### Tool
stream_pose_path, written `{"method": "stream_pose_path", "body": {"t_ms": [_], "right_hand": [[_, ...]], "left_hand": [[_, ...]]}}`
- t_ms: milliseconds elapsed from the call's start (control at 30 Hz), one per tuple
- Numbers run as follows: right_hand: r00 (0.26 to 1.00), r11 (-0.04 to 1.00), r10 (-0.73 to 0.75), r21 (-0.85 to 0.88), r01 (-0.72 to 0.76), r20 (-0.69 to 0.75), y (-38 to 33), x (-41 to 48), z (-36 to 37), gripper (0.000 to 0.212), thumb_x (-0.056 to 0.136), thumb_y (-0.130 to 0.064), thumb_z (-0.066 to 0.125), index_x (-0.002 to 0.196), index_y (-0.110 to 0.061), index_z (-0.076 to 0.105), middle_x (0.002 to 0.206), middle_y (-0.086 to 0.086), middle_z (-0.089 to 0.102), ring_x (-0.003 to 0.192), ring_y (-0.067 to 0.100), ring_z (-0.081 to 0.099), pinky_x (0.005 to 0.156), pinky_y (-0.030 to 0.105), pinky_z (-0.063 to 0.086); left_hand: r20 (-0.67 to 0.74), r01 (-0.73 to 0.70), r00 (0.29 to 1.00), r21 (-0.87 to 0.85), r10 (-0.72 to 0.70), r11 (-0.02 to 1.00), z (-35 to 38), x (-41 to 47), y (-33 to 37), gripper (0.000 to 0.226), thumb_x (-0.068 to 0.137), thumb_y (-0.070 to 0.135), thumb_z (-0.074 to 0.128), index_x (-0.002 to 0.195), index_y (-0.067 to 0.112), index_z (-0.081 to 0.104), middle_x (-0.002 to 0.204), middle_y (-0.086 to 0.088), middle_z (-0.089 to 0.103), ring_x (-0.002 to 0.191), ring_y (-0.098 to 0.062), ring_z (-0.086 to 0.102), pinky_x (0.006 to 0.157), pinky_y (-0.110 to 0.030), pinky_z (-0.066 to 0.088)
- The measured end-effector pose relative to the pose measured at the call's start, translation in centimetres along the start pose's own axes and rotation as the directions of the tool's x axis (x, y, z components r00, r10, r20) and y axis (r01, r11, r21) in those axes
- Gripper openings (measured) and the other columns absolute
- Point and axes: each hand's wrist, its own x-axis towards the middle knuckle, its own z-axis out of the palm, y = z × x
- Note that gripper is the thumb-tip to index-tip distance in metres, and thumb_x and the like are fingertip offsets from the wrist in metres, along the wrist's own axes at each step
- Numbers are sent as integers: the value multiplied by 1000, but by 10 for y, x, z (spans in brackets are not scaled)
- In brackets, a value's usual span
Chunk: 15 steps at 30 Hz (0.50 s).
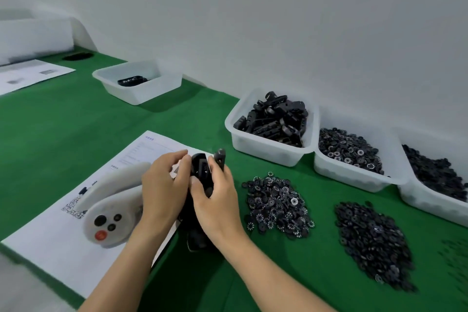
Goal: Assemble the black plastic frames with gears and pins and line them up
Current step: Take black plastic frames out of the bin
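Both forearms come in from the bottom edge, and the left hand point(162, 185) and right hand point(217, 197) meet over the right side of the sheet point(50, 248). Their fingers curl round one black frame point(201, 167), the left pinching its top and the right gripping the other side. That looks like a hold to steady it while a part is seated, though I cannot tell whether a gear or a pin is going in. A second black piece point(219, 158) sticks up just behind the right fingers.

Under the hands, at the sheet's right edge, lies a dark stack point(195, 240), too blurred to count; I judge it to be frames.

On the sheet, left of the hands, rests one white handset point(109, 220) with four buttons.

Right of the sheet lie two loose heaps, likely stock kept within reach: the gear heap point(276, 202) nearer it and the dark heap point(374, 243) farther off. A third smears at the picture's edge.

Beyond the sheet on the green surface point(76, 129) stand four white tubs. The far tub point(141, 95) is nearly empty and the frame tub point(266, 152) is heaped. The gear tub point(354, 177) and last tub point(430, 202) follow rightward.
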Motion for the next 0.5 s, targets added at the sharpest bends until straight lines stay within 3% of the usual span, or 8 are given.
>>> {"method": "stream_pose_path", "body": {"t_ms": [100, 200, 267, 333, 433, 500], "right_hand": [[994, 992, -24, -124, 37, 103, 1, -1, -10, 73, 82, -41, 59, 144, -25, 25, 152, -8, 20, 139, 6, 17, 113, 28, 21], [986, 988, -123, -77, 132, 111, 0, -7, -26, 68, 80, -34, 61, 141, -26, 34, 142, -15, 34, 127, -15, 22, 106, 10, 19], [984, 985, -172, -8, 172, 50, 3, -11, -44, 51, 84, -17, 58, 133, -27, 47, 127, -27, 44, 118, -20, 34, 101, 4, 26], [990, 989, -136, 58, 138, -30, 8, -14, -66, 43, 86, -5, 56, 118, -34, 59, 114, -32, 56, 105, -4, 56, 92, 12, 42], [998, 970, 36, 243, -20, -60, 24, -19, -96, 39, 83, 8, 57, 93, -28, 65, 97, -8, 71, 91, 14, 66, 78, 19, 50], [985, 885, 172, 435, -166, 24, 32, -29, -112, 36, 82, 14, 54, 96, -19, 59, 94, 6, 73, 84, 20, 67, 67, 23, 52]], "left_hand": [[-42, -82, 996, 47, 84, 996, -7, 4, 1, 16, 90, 26, 54, 89, 19, 69, 80, 14, 65, 77, -5, 58, 70, -23, 41], [-17, -137, 990, 100, 139, 985, -11, 3, 7, 16, 89, 24, 56, 86, 17, 70, 79, 12, 66, 73, -6, 56, 66, -21, 38], [-21, -207, 977, 176, 214, 962, -12, 0, 15, 15, 88, 18, 57, 92, 13, 70, 89, 5, 68, 79, -12, 56, 71, -22, 36], [-4, -299, 951, 231, 308, 926, -10, -5, 24, 13, 86, 12, 60, 94, 10, 70, 92, -1, 69, 83, -21, 58, 77, -22, 35], [87, -456, 888, 276, 451, 846, -2, -16, 34, 12, 82, 8, 64, 93, 6, 70, 91, -6, 69, 88, -27, 59, 83, -31, 41], [169, -537, 844, 254, 510, 805, 3, -29, 36, 15, 80, 4, 66, 95, 5, 70, 92, -5, 69, 88, -25, 58, 82, -33, 44]]}}
